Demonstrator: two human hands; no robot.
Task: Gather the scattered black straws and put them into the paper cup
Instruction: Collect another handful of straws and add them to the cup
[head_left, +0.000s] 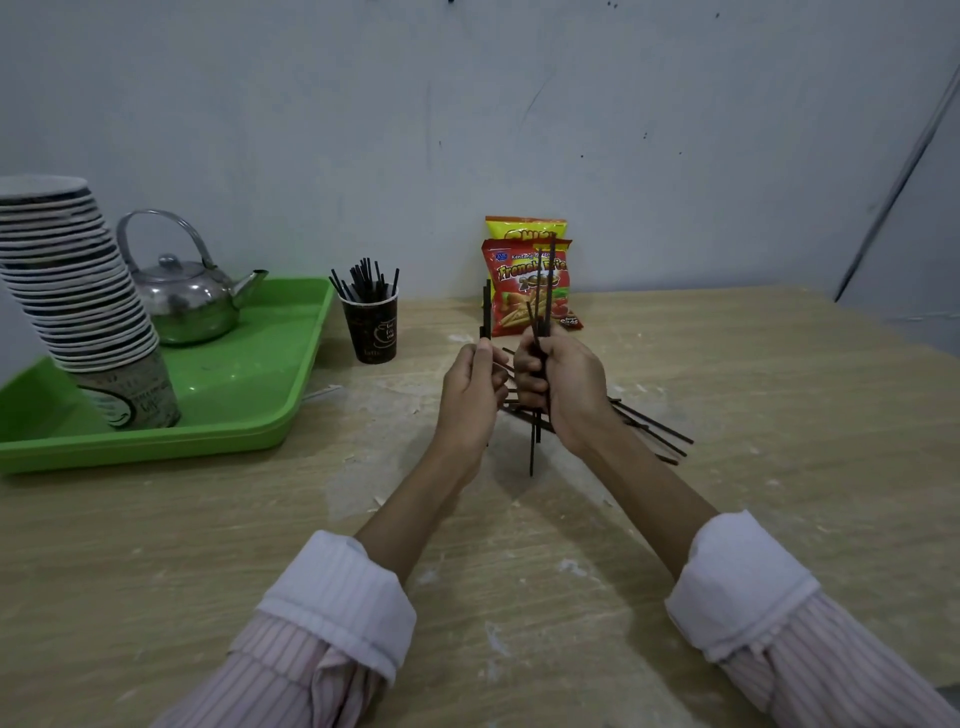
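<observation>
Black straws (652, 428), head view, one lot in three parts. Part one: we count a good bundle already standing in the paper cup (375, 327), which sits on the counter (727, 364) just beside the green tray (249, 384). Part two: in hand. Our left hand (470, 395) is clenched on a couple of straws held upright; our right hand (563, 389) grips several more, ends uneven, the longest reaching down toward the counter. Part three: a loose heap lies flat under and behind our right hand, fanning to the right. We judge the job past midway, with the held straws and the heap left to go in. Appearance: thin, straight, matte black, rigid-looking sticks.
</observation>
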